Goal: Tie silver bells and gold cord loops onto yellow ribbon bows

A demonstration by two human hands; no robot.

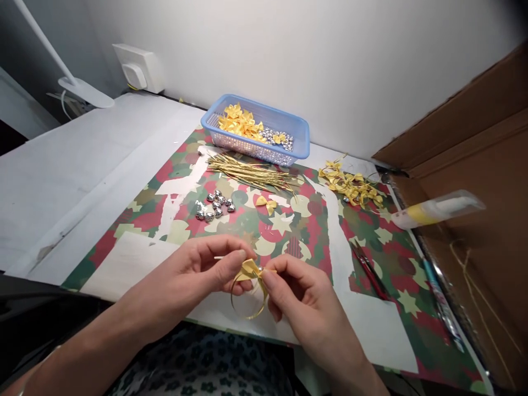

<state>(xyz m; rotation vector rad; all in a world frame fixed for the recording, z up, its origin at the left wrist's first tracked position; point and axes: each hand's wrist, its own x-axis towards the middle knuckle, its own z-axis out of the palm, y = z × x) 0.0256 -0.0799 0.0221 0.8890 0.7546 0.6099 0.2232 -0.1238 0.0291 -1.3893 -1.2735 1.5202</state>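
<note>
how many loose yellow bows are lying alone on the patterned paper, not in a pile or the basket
1. A single yellow bow lies on the patterned paper, between the silver beads and the bow pile. Others may be hidden in the piles.

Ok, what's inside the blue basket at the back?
The blue basket holds a heap of yellow bows on its left and silver beads on its right. Whatever lies beneath them is covered.

My fingers point(237, 264) cover the knot of the yellow bow point(250, 269), and its gold loop point(247, 308) partly hides behind my right hand point(307, 305). The cardboard box point(474, 181) runs off the right edge.
</note>
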